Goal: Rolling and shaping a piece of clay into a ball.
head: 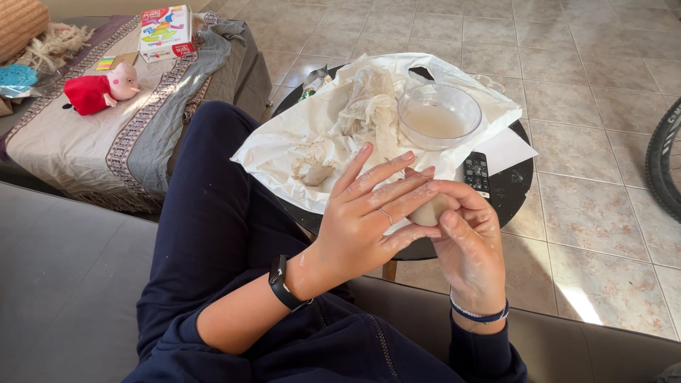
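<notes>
My right hand [472, 248] cups a small lump of grey clay [430, 211] from below. My left hand [369, 213] lies flat over that lump, fingers stretched out and pressed against it; it wears a thin ring and a black wristband. Both hands are smeared with pale clay. Just beyond them a round black table [514, 186] carries a crumpled white plastic sheet [284, 145] with a smaller clay piece [316, 174] on it. A clear bowl of cloudy water [438, 115] stands on the sheet, beside a wadded white cloth [369, 103].
A black remote control [477, 174] lies at the table's right side next to white paper [511, 149]. At left a covered bench holds a pink plush toy in red [99, 91] and a colourful box [167, 32]. A bicycle tyre [663, 159] stands at the right edge on the tiled floor.
</notes>
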